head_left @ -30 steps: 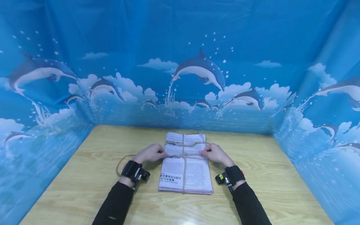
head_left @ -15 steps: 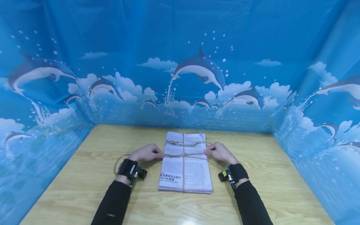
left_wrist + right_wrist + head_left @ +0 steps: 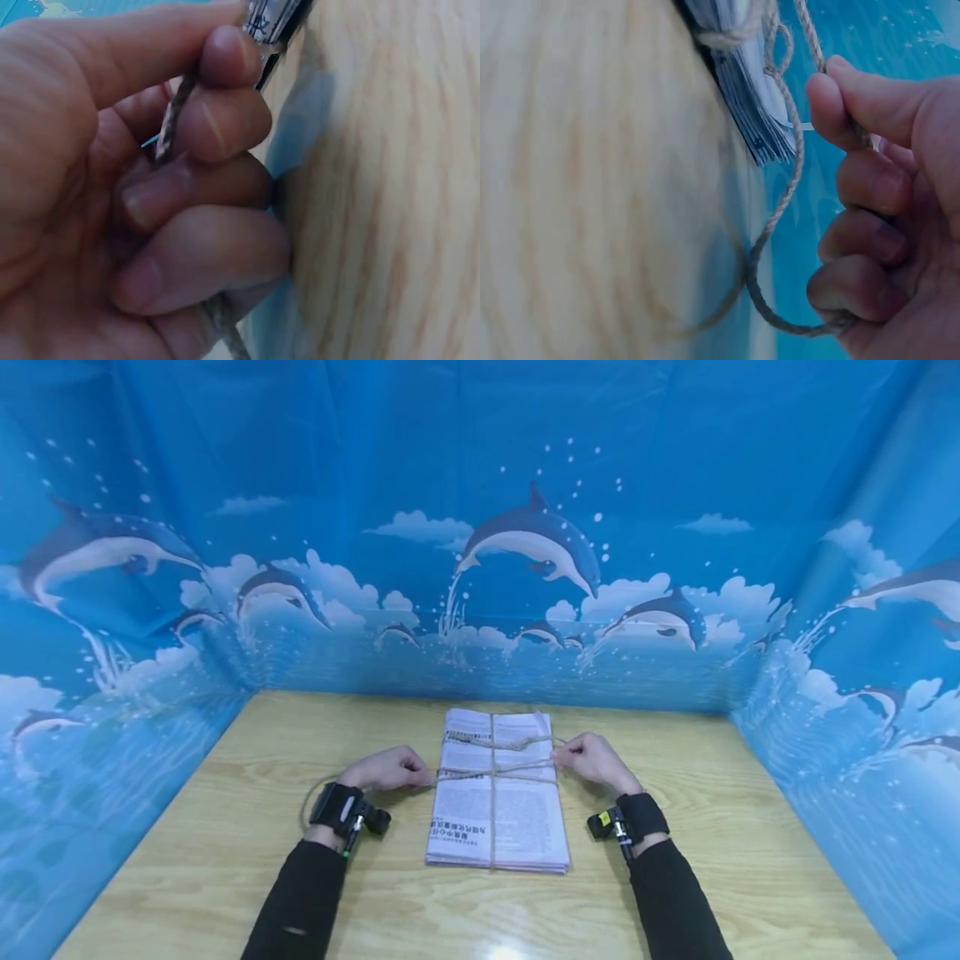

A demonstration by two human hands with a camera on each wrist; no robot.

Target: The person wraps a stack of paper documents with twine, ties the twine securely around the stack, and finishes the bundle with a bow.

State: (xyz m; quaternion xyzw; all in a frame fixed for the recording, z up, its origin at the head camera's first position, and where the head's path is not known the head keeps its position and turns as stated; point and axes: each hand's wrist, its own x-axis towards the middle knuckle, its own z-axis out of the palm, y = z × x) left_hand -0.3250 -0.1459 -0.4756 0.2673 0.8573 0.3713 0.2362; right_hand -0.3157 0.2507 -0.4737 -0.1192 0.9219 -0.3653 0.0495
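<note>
A stack of folded newspapers (image 3: 457,810) lies on the table in the head view, with twine (image 3: 492,827) running down its length and across it. The strands cross near the middle of the top sheet. At the stack's left edge my left hand (image 3: 386,769) grips one twine end; in the left wrist view the twine (image 3: 174,120) passes between thumb and index finger and under the curled fingers. My right hand (image 3: 596,762) pinches the other end by the right edge. A loop of twine (image 3: 789,180) hangs below that hand in the right wrist view.
The wooden table (image 3: 360,893) carries the stack. A blue curtain (image 3: 360,527) printed with dolphins encloses the back and both sides. Spare twine (image 3: 306,797) curves out beside the left wrist. Each wrist wears a black strap with a small camera.
My right hand has moved outward from over the top sheet to beyond the right edge, with the twine pinched. My left hand has shifted slightly left. The stack sits slightly higher and further right in view.
</note>
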